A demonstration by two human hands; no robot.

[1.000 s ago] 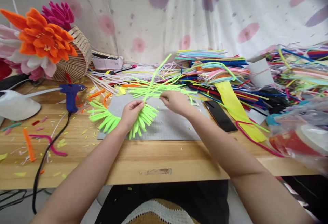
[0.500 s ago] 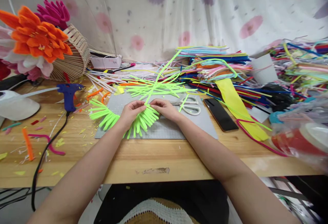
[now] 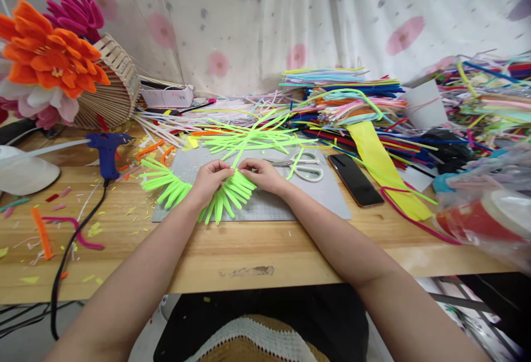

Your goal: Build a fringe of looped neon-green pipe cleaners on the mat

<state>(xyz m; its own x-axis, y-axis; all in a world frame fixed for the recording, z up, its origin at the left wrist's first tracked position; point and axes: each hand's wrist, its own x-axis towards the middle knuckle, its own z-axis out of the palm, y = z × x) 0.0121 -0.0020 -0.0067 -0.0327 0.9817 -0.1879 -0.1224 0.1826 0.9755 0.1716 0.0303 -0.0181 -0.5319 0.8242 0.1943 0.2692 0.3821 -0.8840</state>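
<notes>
1. So the fan-shaped, lime-green fringe of fuzzy stems [image 3: 230,192] was over the front of a flat gray cutting mat [image 3: 298,202], left wrist hiding its middle.
2. Left hand [image 3: 212,182]: thumb and fingers pinched on the fringe's top edge. Right hand [image 3: 262,176]: fingertips closed on that edge too, just beside the left's.
3. Right behind the hands, a messy heap of loose lime-green stems [image 3: 249,141] crowded the mat's back.
4. White-handled metal scissors [image 3: 309,173] lay near the right hand, a green stem across them.
5. Farther right I saw a black phone [image 3: 355,181], then a wide yellow strip [image 3: 375,166].
6. Way over left, a blue glue gun [image 3: 108,155] sat among colored scraps, black cord [image 3: 68,251] trailing off the table's front.
</notes>
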